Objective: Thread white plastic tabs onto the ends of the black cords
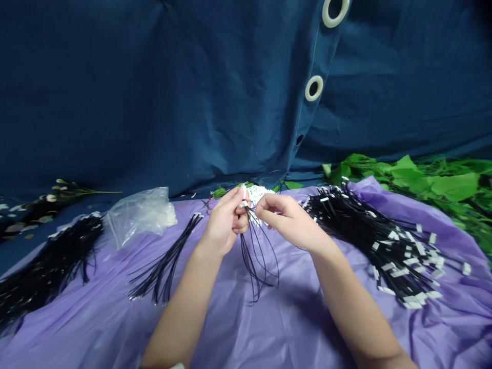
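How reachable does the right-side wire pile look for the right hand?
Likely yes: the wire pile lies beside the right hand, with nothing visible standing between them.

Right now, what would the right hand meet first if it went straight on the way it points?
Most likely the black wires in the left hand, just ahead of the right hand, though depth is unclear in this view.

Thin black wires (245, 251), held aloft, curving downward, white connector (243, 204) at top, perhaps attached
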A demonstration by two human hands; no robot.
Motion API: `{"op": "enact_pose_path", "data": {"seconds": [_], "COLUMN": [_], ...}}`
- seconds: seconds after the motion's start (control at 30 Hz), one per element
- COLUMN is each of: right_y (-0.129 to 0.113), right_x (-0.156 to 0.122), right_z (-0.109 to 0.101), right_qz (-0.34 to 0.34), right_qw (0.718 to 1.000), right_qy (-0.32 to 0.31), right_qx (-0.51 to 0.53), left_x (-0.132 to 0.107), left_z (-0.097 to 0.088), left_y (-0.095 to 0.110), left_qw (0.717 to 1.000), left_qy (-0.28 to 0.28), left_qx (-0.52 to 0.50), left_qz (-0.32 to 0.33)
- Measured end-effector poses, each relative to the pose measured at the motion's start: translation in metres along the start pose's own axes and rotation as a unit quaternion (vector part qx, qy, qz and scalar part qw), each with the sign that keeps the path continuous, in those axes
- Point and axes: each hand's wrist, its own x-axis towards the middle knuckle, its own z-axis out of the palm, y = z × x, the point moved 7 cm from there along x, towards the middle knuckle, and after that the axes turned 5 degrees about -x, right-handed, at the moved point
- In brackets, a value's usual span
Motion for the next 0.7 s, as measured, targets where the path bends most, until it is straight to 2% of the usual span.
{"op": "enact_pose_path", "data": {"seconds": [0.1, 0.17, 0.23, 0.3, 0.37, 0.5, 0.57, 0.7], "right_y": [-0.001, -0.003, -0.006, -0.007, -0.005, -0.002, -0.005, -0.015], "right_x": [-0.004, -0.009, -0.016, -0.023, -0.029, -0.034, -0.034, -0.03], "right_z": [0.0, -0.003, -0.012, -0.027, -0.049, -0.09, -0.099, -0.099], "right_qz": [0.019, 0.019, -0.001, -0.035, -0.08, -0.141, -0.156, -0.194], "right_qw": [0.995, 0.982, 0.964, 0.952, 0.949, 0.948, 0.937, 0.909], "right_qy": [-0.057, -0.115, -0.167, -0.18, -0.132, 0.084, 0.176, 0.256], "right_qx": [0.077, 0.151, 0.208, 0.247, 0.275, 0.271, 0.257, 0.265], "left_x": [0.0, 0.001, 0.0, 0.0, -0.001, -0.003, -0.005, -0.008], "left_z": [-0.003, -0.004, -0.005, -0.006, -0.006, -0.003, 0.001, 0.008], "left_y": [0.001, 0.002, 0.004, 0.006, 0.008, 0.006, 0.002, -0.004], "left_qw": [1.0, 1.0, 1.0, 1.0, 1.0, 1.0, 1.0, 1.0], "left_qy": [0.014, 0.023, 0.027, 0.026, 0.023, 0.017, 0.003, -0.021], "left_qx": [0.003, 0.001, -0.004, -0.01, -0.014, -0.007, 0.001, 0.016], "left_qz": [0.003, 0.001, 0.001, 0.006, 0.011, 0.007, 0.001, -0.007]}}
